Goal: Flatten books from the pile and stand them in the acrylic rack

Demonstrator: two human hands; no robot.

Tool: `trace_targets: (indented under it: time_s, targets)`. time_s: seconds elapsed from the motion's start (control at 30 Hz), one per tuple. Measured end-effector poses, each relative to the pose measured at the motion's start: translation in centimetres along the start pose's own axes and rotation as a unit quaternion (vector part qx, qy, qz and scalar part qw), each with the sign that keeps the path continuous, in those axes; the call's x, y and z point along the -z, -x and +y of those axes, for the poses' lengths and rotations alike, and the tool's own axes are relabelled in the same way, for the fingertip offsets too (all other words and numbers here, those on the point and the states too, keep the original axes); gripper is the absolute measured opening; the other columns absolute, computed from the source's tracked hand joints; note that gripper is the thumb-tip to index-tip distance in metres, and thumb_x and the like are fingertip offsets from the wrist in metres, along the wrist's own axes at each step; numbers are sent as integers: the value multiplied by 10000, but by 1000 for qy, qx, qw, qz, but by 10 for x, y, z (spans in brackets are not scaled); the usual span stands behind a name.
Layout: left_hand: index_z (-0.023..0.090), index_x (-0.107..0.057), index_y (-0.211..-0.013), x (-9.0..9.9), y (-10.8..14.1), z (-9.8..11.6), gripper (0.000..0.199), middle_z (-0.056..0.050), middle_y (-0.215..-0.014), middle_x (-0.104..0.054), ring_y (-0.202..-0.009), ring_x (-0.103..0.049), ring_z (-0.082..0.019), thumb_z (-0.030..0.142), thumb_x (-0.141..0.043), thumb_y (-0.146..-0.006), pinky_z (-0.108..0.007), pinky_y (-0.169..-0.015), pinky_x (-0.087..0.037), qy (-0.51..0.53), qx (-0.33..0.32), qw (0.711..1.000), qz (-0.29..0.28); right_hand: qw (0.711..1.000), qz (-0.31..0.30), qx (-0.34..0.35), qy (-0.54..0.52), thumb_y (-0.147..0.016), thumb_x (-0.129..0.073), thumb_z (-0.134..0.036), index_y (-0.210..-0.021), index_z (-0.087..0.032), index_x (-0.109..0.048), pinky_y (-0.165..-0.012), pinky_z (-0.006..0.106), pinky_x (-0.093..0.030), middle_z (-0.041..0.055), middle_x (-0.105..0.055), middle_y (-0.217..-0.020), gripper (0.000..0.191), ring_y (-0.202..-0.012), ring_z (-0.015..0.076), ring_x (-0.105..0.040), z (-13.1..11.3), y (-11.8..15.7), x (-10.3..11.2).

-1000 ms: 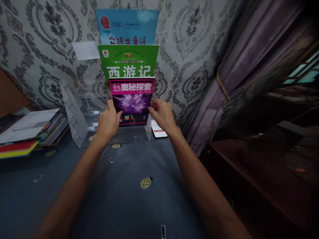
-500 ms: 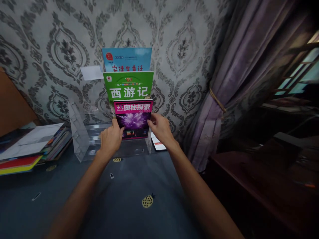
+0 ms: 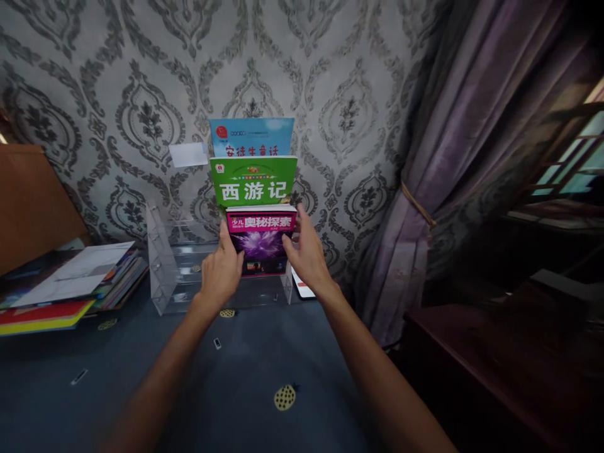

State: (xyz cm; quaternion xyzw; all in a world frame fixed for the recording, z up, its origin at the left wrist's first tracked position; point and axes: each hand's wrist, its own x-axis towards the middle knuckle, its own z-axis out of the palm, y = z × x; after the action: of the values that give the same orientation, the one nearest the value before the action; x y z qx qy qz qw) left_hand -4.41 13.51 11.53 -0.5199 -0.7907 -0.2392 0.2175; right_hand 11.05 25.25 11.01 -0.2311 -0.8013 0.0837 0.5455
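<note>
A small book with a pink title band and a purple burst on its cover (image 3: 262,245) stands between my two hands, at the front of a clear acrylic book rack (image 3: 163,270). My left hand (image 3: 221,270) grips its left edge, thumb on the cover. On the right edge is my right hand (image 3: 309,251), its thumb against the cover and the index finger pointing up along the side; its other fingers are partly hidden. Behind rises a green book (image 3: 255,179), and behind that a taller blue book (image 3: 252,135), both upright in the rack.
To the left lies a stack of books and papers (image 3: 75,277) beside a brown board (image 3: 38,201). A phone (image 3: 302,288) rests behind my right wrist. A white card (image 3: 187,155) sticks up left of the blue book. A purple curtain (image 3: 396,251) hangs at right.
The view has shifted, so everything sits lower and slightly right. The pink book's top page edge shows more. My right index finger now stretches upward beside the book.
</note>
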Motion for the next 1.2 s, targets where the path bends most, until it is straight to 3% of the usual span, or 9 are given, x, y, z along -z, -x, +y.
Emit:
trace_targets:
  time_s: [0.07, 0.17, 0.33, 0.53, 0.63, 0.77, 0.87, 1.0, 1.2]
  targets:
    - [137, -11, -1580, 3, -4, 0, 790, -232, -1317, -631, -941, -728, -303, 259, -495, -968, -428, -804, -574, 54, -20, 997, 52, 1000, 21, 11, -15, -921, -462, -235, -1574, -275, -167, -988, 557, -516, 152, -432, -1527, 718, -1300, 315, -518, -9, -2, 2]
    - [204, -77, -1592, 7, -13, 0, 741, -203, -1367, -588, -950, -708, -287, 227, -478, -969, -436, -824, -575, 94, -54, 991, 78, 999, 27, 30, -9, -939, -441, -217, -1546, -295, -268, -1067, 552, -471, 136, -474, -1480, 635, -1324, 302, -497, -18, -4, 4]
    - [203, -217, -1574, 10, -20, 1, 640, -184, -1313, -606, -973, -688, -287, 218, -463, -983, -453, -860, -565, 98, -56, 991, 70, 999, 18, 31, 27, -946, -413, -211, -1540, -206, -303, -1088, 539, -463, 175, -512, -1413, 603, -1311, 309, -510, -13, -3, -1]
    - [220, -285, -1556, 5, -21, 2, 599, -163, -1307, -623, -1041, -674, -294, 202, -461, -984, -481, -937, -543, 131, -49, 986, 87, 998, 18, 23, 58, -947, -406, -210, -1568, -229, -247, -1060, 528, -493, 160, -525, -1405, 641, -1302, 312, -523, -7, -1, -6]
    - [213, -209, -1580, 1, -22, -2, 638, -183, -1366, -600, -1054, -678, -308, 217, -445, -987, -493, -931, -548, 166, -52, 980, 100, 998, 22, 27, 53, -946, -411, -206, -1569, -257, -247, -1029, 529, -516, 146, -547, -1392, 646, -1255, 299, -560, -8, -2, -5]
    - [123, -101, -1584, -5, -24, -6, 729, -245, -1420, -556, -1111, -666, -356, 244, -481, -974, -511, -923, -549, 196, -17, 976, 91, 999, 10, 25, 39, -942, -418, -217, -1580, -260, -227, -969, 526, -559, 128, -513, -1465, 667, -1275, 307, -559, -10, -2, -3]
    - [119, -236, -1539, -7, -25, -8, 618, -239, -1458, -520, -1224, -608, -354, 219, -473, -977, -506, -986, -521, 206, -29, 974, 90, 999, 1, 4, 34, -940, -416, -232, -1600, -259, -163, -960, 529, -566, 114, -484, -1515, 707, -1277, 321, -573, -11, -1, -4]
    - [118, -371, -1450, -7, -24, -9, 501, -213, -1354, -601, -1221, -609, -334, 183, -491, -968, -504, -999, -513, 214, -33, 973, 77, 997, 1, -54, 48, -937, -439, -277, -1618, -232, -64, -928, 567, -563, 138, -609, -1394, 779, -1120, 348, -672, -9, 2, -8]
    - [117, -428, -1385, -6, -23, -8, 430, -204, -1268, -641, -1154, -644, -311, 149, -497, -962, -480, -949, -542, 201, -25, 977, 68, 996, -1, -66, 66, -907, -482, -287, -1616, -225, -125, -871, 511, -576, 128, -692, -1275, 797, -1004, 330, -712, -8, 4, -12]
